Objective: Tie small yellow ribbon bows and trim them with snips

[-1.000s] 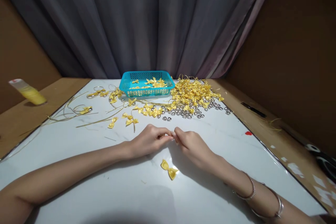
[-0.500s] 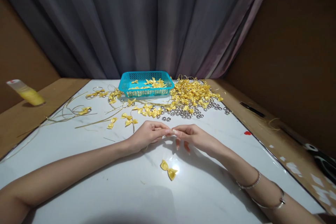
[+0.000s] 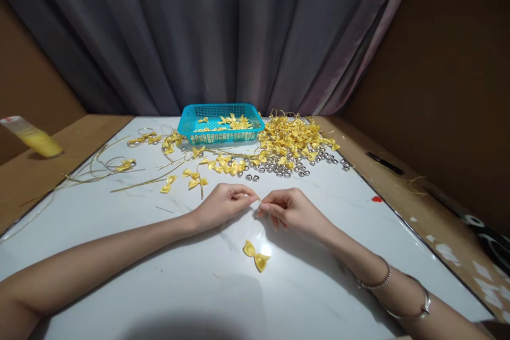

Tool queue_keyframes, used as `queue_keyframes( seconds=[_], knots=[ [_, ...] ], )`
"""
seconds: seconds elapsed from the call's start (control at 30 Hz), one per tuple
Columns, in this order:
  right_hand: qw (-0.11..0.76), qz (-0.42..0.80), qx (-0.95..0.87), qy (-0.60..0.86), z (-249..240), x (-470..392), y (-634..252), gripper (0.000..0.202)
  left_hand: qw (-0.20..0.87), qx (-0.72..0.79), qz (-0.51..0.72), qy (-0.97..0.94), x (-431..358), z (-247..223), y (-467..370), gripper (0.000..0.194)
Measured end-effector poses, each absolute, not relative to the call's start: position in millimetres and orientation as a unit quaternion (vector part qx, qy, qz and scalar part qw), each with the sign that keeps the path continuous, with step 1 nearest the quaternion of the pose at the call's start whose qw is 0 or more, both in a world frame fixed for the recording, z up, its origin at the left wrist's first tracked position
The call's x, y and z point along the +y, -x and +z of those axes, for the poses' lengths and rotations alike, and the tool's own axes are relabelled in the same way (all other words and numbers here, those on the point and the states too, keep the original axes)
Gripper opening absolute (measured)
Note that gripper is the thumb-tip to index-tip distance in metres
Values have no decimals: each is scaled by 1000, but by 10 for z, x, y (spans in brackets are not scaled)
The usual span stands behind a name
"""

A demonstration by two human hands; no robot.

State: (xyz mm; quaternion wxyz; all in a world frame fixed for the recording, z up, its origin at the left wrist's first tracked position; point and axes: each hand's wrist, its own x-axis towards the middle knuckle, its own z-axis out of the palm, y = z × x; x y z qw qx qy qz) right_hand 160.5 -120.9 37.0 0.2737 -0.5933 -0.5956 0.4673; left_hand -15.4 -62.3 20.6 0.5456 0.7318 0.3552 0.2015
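My left hand point(image 3: 225, 203) and my right hand point(image 3: 290, 208) meet fingertip to fingertip over the white table point(image 3: 191, 287). Each pinches thumb against fingers, and a short, thin yellowish strand point(image 3: 258, 199) shows between the tips; its ends are hidden in the fingers. Just below the hands lies a single yellow bow point(image 3: 256, 256). Beyond them are small silver rings point(image 3: 279, 167), a row of yellow bows point(image 3: 223, 164) and two or three loose bows point(image 3: 168, 184) to the left.
A turquoise basket point(image 3: 221, 135) holding yellow bows stands at the back, with a big heap of bows point(image 3: 292, 135) on its right. Gold cords point(image 3: 139, 185) spread leftward. A yellow-filled tube point(image 3: 34, 138) is far left; black-handled scissors point(image 3: 488, 241) lie far right.
My fingertips have drawn slightly apart, and the strand now shows between them. My right hand's lower fingers have curled in. The whole view has shifted slightly.
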Motion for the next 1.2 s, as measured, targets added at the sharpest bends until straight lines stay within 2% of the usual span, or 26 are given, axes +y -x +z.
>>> queue_keyframes(
  seconds=[0.17, 0.37, 0.6, 0.87, 1.2],
  knots=[
    [257, 413, -601, 634, 414, -1210, -1622, 19, 525, 368, 206, -739, -625, 193, 140, 27],
    [239, 451, -613, 603, 436, -1222, -1613, 26, 563, 370, 189, -715, -629, 176, 139, 30],
    [264, 371, -651, 607, 348, -1225, -1578, 27, 579, 353, 188, -710, -652, 161, 156, 29],
    [273, 382, -637, 612, 351, -1238, -1556, 27, 582, 359, 190, -705, -658, 171, 147, 27],
    [296, 258, -665, 636, 268, -1281, -1508, 24, 577, 357, 200, -707, -673, 169, 139, 25]
  ],
)
